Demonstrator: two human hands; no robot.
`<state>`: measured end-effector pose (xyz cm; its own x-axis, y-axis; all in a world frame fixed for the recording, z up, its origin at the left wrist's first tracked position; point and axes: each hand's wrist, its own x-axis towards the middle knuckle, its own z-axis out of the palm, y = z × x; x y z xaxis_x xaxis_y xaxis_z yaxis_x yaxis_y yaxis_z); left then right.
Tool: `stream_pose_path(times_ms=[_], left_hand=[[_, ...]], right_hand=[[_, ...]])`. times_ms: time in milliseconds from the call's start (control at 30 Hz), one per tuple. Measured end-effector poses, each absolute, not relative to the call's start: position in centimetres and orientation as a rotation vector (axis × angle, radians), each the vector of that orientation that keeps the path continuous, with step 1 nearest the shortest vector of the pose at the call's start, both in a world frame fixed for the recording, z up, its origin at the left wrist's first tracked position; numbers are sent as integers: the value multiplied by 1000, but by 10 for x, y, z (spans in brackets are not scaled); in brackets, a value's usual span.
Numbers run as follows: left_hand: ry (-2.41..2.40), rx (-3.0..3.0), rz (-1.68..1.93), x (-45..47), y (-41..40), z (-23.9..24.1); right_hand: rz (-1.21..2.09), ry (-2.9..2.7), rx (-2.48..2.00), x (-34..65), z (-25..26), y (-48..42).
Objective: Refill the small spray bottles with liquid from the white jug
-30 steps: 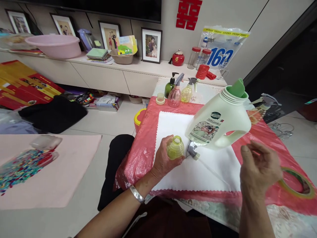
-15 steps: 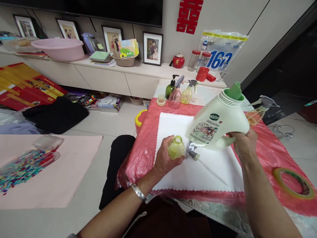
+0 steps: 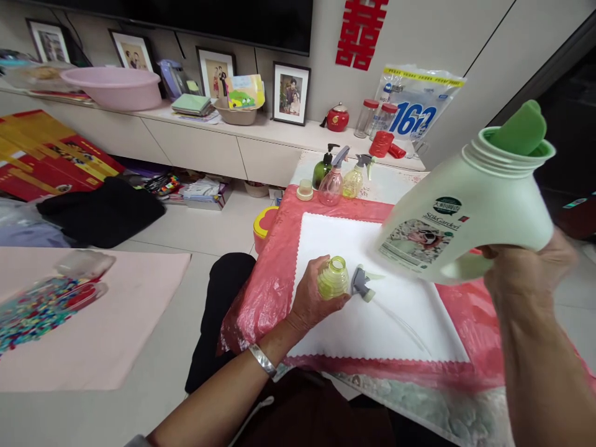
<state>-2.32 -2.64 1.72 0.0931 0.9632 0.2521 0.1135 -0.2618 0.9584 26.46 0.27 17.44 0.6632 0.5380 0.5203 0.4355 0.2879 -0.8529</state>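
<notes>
My left hand [image 3: 313, 297] is wrapped round a small yellow-green ribbed spray bottle [image 3: 333, 280], whose neck is uncovered and faces up. By its handle, my right hand [image 3: 524, 267] grips a large pale green detergent jug [image 3: 470, 208], lifted above the table and tilted. A darker green pouring spout [image 3: 524, 127] sticks out of the jug's uncapped mouth. Beside the small bottle, a grey spray head [image 3: 361, 283] with a long clear dip tube lies on a white scalloped-edge mat [image 3: 335, 335]. Whether liquid is in the small bottle I cannot tell.
Behind the mat stand a cap [image 3: 305, 190], a pink spray bottle [image 3: 330, 187], a yellow spray bottle [image 3: 352, 182] and a green pump bottle [image 3: 321, 172]. Red plastic [image 3: 261, 292] covers the table. At left, a pink surface [image 3: 135, 323] bears many small colourful pieces.
My right hand has moved the detergent jug up and to the right, closer to the camera. The small bottle in my left hand has barely moved.
</notes>
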Motion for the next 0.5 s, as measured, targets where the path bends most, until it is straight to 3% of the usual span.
stream_pose_path(times_ms=[233, 500], left_hand=[[1102, 1573, 1306, -21, -26, 14], [1052, 1638, 1325, -23, -25, 11]], right_hand=[[-217, -1352, -1781, 266, 217, -45], [-318, -1899, -1835, 273, 230, -63]])
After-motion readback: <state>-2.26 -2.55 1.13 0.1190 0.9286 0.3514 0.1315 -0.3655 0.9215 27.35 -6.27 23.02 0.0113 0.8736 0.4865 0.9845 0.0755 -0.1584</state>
